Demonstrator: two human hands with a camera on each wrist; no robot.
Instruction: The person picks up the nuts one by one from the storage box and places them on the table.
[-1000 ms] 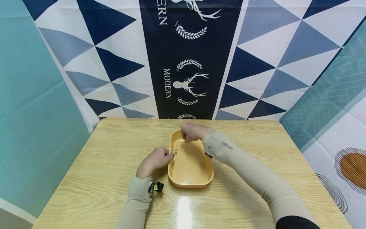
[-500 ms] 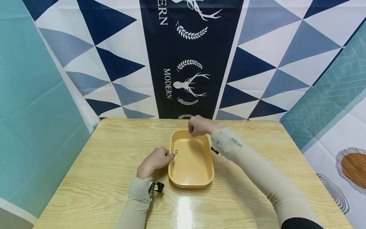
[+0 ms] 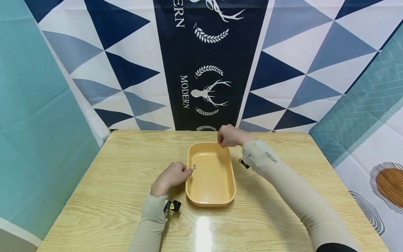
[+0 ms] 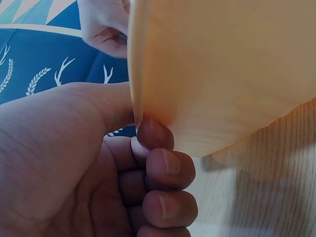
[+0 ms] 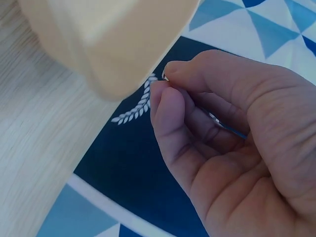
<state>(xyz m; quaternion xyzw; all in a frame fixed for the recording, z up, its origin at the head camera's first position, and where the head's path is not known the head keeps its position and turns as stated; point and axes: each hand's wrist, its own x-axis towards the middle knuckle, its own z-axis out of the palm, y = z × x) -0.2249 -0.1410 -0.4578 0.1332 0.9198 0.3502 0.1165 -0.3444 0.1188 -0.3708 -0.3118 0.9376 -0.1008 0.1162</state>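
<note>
A yellow-orange plastic tray [image 3: 211, 178] with rounded corners is in the middle of the wooden table. My left hand [image 3: 171, 176] pinches its left rim, thumb on the inner side and curled fingers outside, as the left wrist view shows. Close by the thumb, inside the tray, lie a couple of tiny shiny pieces [image 3: 194, 167]. My right hand [image 3: 231, 135] is raised over the tray's far right corner, fingers curled. In the right wrist view its thumb and forefinger pinch a tiny shiny piece [image 5: 165, 77], mostly hidden by the fingertips; I cannot tell its kind.
The wooden table [image 3: 119, 196] reaches back to a patterned cloth backdrop [image 3: 204, 63] with triangles and deer heads. Teal cloth [image 3: 41, 115] hangs at the left. A small wrist camera [image 3: 172, 205] is strapped by the left sleeve.
My right hand has moved from above the tray's far left part rightward and slightly back, to its far right corner. The left hand and the tray have stayed in place.
</note>
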